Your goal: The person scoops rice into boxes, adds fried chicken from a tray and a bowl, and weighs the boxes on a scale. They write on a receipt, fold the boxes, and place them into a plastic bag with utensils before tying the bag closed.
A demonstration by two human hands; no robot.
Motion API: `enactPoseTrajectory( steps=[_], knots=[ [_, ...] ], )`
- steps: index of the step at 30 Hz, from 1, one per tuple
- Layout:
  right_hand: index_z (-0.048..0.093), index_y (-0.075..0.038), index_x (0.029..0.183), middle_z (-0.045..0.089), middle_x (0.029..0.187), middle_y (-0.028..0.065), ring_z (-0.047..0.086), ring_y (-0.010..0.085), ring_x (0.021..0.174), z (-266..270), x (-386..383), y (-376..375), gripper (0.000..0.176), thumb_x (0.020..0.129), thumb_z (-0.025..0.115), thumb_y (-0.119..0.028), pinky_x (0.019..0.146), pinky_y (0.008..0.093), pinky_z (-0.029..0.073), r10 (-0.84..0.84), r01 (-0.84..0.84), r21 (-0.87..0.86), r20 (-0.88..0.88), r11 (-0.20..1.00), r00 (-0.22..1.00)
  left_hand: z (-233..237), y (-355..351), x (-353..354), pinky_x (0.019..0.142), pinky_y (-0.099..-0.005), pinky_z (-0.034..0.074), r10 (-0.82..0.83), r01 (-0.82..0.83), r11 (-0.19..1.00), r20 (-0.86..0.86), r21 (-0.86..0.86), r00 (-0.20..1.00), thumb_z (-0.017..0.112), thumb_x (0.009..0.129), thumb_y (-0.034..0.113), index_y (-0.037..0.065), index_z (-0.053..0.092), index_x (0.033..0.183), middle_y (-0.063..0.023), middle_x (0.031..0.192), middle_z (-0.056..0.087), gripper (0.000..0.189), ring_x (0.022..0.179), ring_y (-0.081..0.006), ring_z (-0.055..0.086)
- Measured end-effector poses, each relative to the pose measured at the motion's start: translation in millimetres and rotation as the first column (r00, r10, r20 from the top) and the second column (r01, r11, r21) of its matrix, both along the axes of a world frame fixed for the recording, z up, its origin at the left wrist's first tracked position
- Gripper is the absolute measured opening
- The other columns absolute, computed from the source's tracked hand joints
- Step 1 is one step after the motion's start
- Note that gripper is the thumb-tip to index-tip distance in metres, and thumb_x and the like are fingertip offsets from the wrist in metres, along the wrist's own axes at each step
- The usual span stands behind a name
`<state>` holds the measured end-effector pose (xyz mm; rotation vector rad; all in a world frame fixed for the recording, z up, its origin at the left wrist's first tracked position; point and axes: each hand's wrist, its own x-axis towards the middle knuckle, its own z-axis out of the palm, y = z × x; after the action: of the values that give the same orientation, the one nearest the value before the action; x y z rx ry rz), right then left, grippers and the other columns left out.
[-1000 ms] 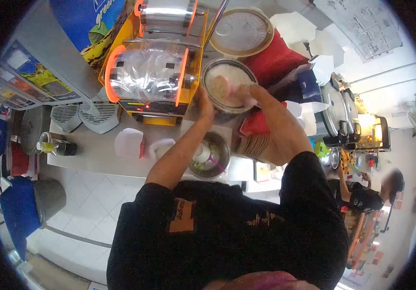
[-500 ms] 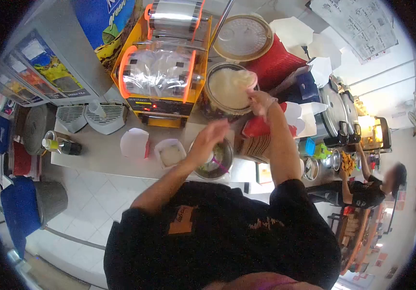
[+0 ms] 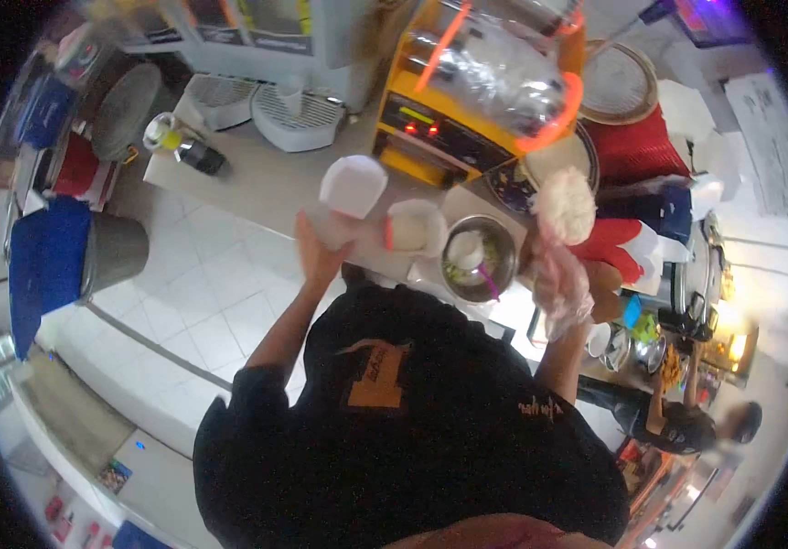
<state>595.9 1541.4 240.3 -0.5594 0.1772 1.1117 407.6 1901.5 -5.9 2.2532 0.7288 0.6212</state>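
My right hand (image 3: 563, 288), in a clear plastic glove, is closed on a scoop heaped with white rice (image 3: 566, 203); most of the scoop is hidden by rice and glove. It is raised in front of the rice pot (image 3: 586, 151), overlapping its near side. My left hand (image 3: 323, 252) is bare and blurred, thumb and fingers apart, just below an open white paper box (image 3: 353, 186) at the counter edge. A second white box (image 3: 415, 229) with rice in it stands to the right, beside a steel bowl (image 3: 480, 291) holding greens, a white cup and a purple handle.
A yellow cup-sealing machine (image 3: 439, 119) stands behind the boxes. Drink dispenser trays (image 3: 295, 117) and a dark bottle (image 3: 200, 156) are to the left. Red stacked boxes (image 3: 641, 146) sit at right. A person in black (image 3: 677, 425) works farther right.
My right hand has lifted the rice-filled scoop out of the pot and drawn it back. My left hand has moved left from over the steel bowl to the white box. The view has turned.
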Motion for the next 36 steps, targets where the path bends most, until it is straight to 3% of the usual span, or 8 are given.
enactPoseTrajectory(
  steps=[3, 5, 9, 15, 20, 28, 32, 36],
  knots=[
    [0.06, -0.013, 0.113, 0.061, 0.075, -0.0002, 0.051, 0.0066, 0.048, 61.7, -53.5, 110.9, 0.022, 0.097, 0.057, -0.029, 0.037, 0.0213, 0.041, -0.096, 0.136, -0.732, 0.096, 0.667, 0.991, -21.2, -18.4, 39.8, 0.112, -0.0467, 0.028, 0.128, -0.116, 0.986, 0.102, -0.116, 0.986, 0.092, 0.053, 0.033, -0.007, 0.02, 0.146, -0.0279, 0.144, 0.035, 0.125, 0.134, -0.0427, 0.034],
    [0.058, -0.007, 0.119, 0.063, 0.093, 0.0033, 0.057, 0.0107, 0.069, -13.6, -37.1, 103.9, 0.031, 0.095, 0.059, -0.026, 0.054, 0.0249, 0.045, 0.326, -0.093, -0.57, 0.322, 0.816, 0.889, -28.7, -20.8, 58.2, 0.111, -0.0463, 0.03, 0.183, -0.161, 0.972, 0.125, -0.168, 0.975, 0.092, 0.052, 0.033, -0.005, 0.023, 0.146, -0.0251, 0.141, 0.04, 0.122, 0.132, -0.0407, 0.038],
    [0.054, -0.007, 0.126, 0.063, 0.117, 0.0227, 0.064, 0.0392, 0.102, -82.1, -11.0, 190.3, 0.039, 0.101, 0.043, -0.035, 0.094, 0.0451, 0.047, 0.815, 0.382, -0.746, 0.578, 0.546, -0.038, -33.8, -8.6, 71.0, 0.104, -0.0455, 0.038, 0.144, -0.09, 0.929, 0.127, -0.36, 0.981, 0.09, 0.056, 0.031, 0.0, 0.034, 0.141, -0.0183, 0.133, 0.049, 0.106, 0.125, -0.036, 0.048],
    [0.036, -0.009, 0.14, 0.059, 0.124, 0.026, 0.057, 0.0452, 0.112, -103.7, -17.4, 255.1, 0.045, 0.101, 0.03, -0.03, 0.098, 0.0532, 0.042, 0.952, 0.428, -0.892, 0.245, 0.145, 0.186, 13.8, -5.2, 71.0, 0.097, -0.0442, 0.045, 0.383, 0.274, 0.295, 0.377, -0.915, 0.844, 0.088, 0.06, 0.02, 0.001, 0.04, 0.135, -0.0184, 0.125, 0.054, 0.091, 0.116, -0.0366, 0.054],
    [0.042, -0.011, 0.136, 0.066, 0.105, 0.0219, 0.065, 0.0385, 0.096, -88.9, -27.5, 206.1, 0.038, 0.099, 0.04, -0.022, 0.083, 0.0476, 0.052, 0.763, 0.709, -0.375, 0.539, 0.597, -0.357, -60.1, -1.1, 62.6, 0.095, -0.0447, 0.046, 0.117, 0.011, 0.919, 0.298, -0.394, 0.947, 0.088, 0.06, 0.017, 0.0, 0.041, 0.133, -0.0192, 0.12, 0.057, 0.089, 0.112, -0.0398, 0.055],
    [0.054, -0.01, 0.123, 0.063, 0.094, -0.0002, 0.057, 0.0055, 0.072, 11.4, -22.7, 44.3, 0.032, 0.093, 0.061, -0.016, 0.058, 0.0212, 0.049, 0.232, -0.072, -0.44, 0.323, 0.895, 0.917, -29.4, 18.2, 46.7, 0.094, -0.0431, 0.048, -0.086, 0.134, 0.958, 0.191, -0.252, 0.978, 0.089, 0.059, 0.019, -0.001, 0.046, 0.129, -0.0215, 0.117, 0.06, 0.085, 0.111, -0.0392, 0.058],
    [0.052, -0.005, 0.13, 0.058, 0.117, 0.01, 0.057, 0.0196, 0.099, 6.6, 20.4, -23.3, 0.038, 0.095, 0.055, -0.019, 0.08, 0.0313, 0.049, 0.636, 0.547, -0.696, 0.693, 0.465, 0.341, -21.4, 17.1, 58.4, 0.094, -0.0428, 0.048, -0.077, 0.098, 0.97, 0.103, -0.221, 0.992, 0.088, 0.06, 0.019, 0.0, 0.046, 0.13, -0.0208, 0.117, 0.06, 0.083, 0.111, -0.0384, 0.058],
    [0.047, -0.001, 0.131, 0.061, 0.107, 0.0222, 0.061, 0.0388, 0.097, -24.7, 87.4, -76.5, 0.041, 0.095, 0.048, -0.02, 0.081, 0.047, 0.049, 0.973, 0.826, -0.541, 0.228, 0.159, -0.038, 8.8, 21.7, 52.0, 0.095, -0.0428, 0.047, -0.052, 0.054, 0.977, 0.014, -0.205, 0.999, 0.087, 0.063, 0.021, -0.001, 0.046, 0.13, -0.0199, 0.118, 0.059, 0.082, 0.112, -0.0383, 0.057]
  ],
)
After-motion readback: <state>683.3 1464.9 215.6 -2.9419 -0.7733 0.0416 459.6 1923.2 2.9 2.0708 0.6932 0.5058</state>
